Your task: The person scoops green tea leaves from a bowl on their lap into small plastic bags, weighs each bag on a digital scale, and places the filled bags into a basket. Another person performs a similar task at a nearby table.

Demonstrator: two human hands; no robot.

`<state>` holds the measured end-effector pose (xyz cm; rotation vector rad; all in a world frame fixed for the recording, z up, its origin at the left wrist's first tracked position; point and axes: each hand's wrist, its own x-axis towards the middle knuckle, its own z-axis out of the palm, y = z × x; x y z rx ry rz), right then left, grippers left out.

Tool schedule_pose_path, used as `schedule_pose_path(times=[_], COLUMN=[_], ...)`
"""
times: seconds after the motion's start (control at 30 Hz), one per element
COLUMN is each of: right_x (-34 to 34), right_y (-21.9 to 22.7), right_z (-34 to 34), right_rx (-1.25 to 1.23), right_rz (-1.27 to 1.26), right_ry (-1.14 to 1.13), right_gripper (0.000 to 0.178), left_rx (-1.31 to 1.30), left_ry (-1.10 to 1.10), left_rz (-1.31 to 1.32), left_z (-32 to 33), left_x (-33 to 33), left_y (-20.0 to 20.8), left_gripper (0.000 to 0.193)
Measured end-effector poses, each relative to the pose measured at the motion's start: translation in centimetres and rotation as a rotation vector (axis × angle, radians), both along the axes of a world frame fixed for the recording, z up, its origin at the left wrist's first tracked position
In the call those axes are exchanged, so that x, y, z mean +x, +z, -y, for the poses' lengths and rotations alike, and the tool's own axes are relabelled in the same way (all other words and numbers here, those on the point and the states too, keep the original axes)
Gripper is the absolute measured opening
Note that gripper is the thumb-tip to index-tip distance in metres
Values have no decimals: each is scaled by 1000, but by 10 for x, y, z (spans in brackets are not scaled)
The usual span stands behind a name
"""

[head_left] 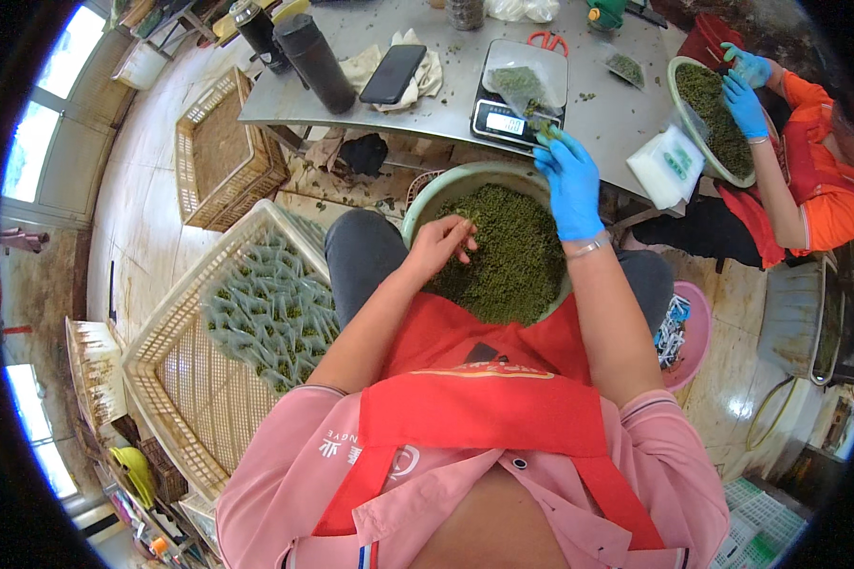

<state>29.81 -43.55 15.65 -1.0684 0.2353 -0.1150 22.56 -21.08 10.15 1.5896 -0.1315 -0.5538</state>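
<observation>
My left hand, bare, hovers over a wide pale-green basin heaped with small green berries. Its fingers are curled together, and what they hold, if anything, is too small to make out. In a blue glove, my right hand reaches to the near right corner of a digital scale. Its fingertips pinch a small bit of green berries. On the scale lies a clear plastic bag partly filled with berries. The basin sits between my knees.
A metal table ahead carries a dark flask, phone, red scissors, another filled bag and white bag stack. At left, a crate holds several filled bags. At right, a gloved co-worker handles another basin.
</observation>
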Motion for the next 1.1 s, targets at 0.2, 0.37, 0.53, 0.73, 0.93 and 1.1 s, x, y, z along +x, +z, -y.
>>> schedule_pose_path(times=[0.2, 0.37, 0.53, 0.73, 0.93, 1.1], right_x=[56, 0, -74, -82, -72, -70], right_y=[-27, 10, 1, -16, -32, -33], right_z=[-22, -4, -4, -12, -3, 11], right_rx=[-1281, -1119, -417, -412, -631, -614], right_rz=[365, 260, -72, -89, -102, -114], right_ry=[-173, 9, 508, 562, 384, 503], right_gripper=[45, 38, 40, 25, 17, 20], left_rx=[96, 57, -177, -43, -8, 346], left_ry=[-2, -36, -91, -101, 58, -116], left_rz=[100, 77, -14, 68, 74, 389], left_z=[3, -1, 18, 22, 8, 7], left_x=[-10, -12, -7, -5, -6, -1], left_y=[9, 5, 21, 31, 24, 30], left_gripper=[27, 29, 27, 25, 21, 21])
